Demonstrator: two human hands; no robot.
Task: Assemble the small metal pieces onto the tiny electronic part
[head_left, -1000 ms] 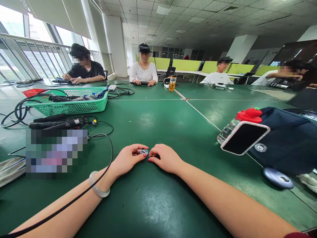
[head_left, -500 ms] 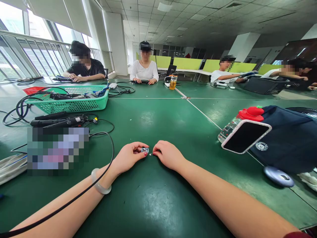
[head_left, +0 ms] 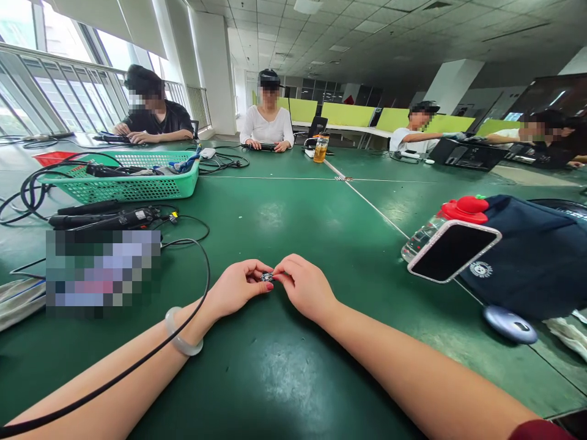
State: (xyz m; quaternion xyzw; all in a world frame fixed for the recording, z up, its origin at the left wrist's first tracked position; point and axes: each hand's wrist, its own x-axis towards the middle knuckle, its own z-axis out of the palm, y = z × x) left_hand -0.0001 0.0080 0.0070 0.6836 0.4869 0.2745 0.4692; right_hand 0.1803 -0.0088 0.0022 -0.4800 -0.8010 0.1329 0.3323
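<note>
Head view: left hand (head_left: 235, 288) and right hand (head_left: 303, 286), curled inward, pinch small chip (head_left: 266, 277).

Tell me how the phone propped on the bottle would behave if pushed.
The phone looks rigid, yet it rests tilted on the bottle, so a push would probably slide it to the table. The bottle seems to lie on its side, so it might roll and drop the phone.

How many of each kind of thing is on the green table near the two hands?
hands: 2, the left hand and right hand, both pinching the small part
small part: 1
phone: 1
bottle with red lid: 1
green basket: 1
mouse: 1
dark blue bag: 1
Total: 8
</note>
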